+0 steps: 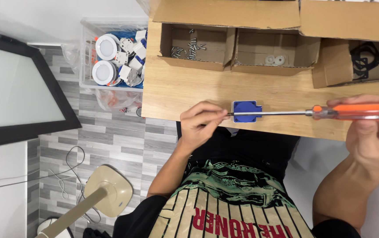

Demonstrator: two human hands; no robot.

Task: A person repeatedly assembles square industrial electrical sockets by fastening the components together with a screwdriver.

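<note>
Your right hand (372,132) is clenched around the orange handle of a long screwdriver (330,112), and its metal shaft lies across the small blue plastic part (246,111) near the front edge of the tabletop (180,88). Your left hand (200,123) pinches the tip of the shaft just beside the blue part. Behind, an open cardboard box (196,44) contains screws, and another box (275,55) contains white washers.
</note>
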